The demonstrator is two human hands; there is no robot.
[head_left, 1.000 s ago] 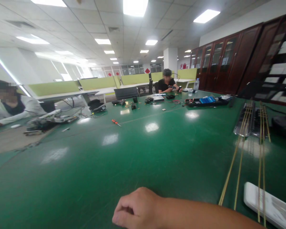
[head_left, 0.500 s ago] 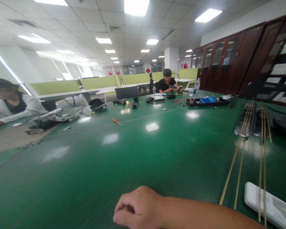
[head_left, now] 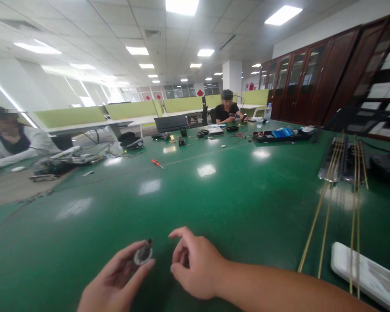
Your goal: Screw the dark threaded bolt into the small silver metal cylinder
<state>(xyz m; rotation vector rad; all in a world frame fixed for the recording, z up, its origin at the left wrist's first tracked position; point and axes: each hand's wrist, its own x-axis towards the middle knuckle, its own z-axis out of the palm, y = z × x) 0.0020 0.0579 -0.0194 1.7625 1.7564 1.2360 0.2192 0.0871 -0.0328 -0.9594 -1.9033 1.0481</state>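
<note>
In the lower middle, my left hand (head_left: 117,274) pinches a small round grey part (head_left: 143,255) between thumb and fingertips. The part has a pale ring and a short dark tube-like stub at its top; its exact kind is too blurred to tell. To the right of it, apart by a small gap, is my right hand (head_left: 195,264), with the index finger stretched toward the part and the other fingers curled. Nothing shows in the right hand. Both hands are just above the green tabletop (head_left: 234,208).
Long thin yellowish rods (head_left: 325,216) lie at right, crossing a white case (head_left: 367,273). Farther off are an orange screwdriver (head_left: 156,163), a black tray (head_left: 279,136) with blue items and a water bottle (head_left: 268,112). Two people sit at the table, one far, one at left.
My left hand has come into view from below, holding the small round part. My right hand has shifted slightly right and up, and its index finger has straightened.
</note>
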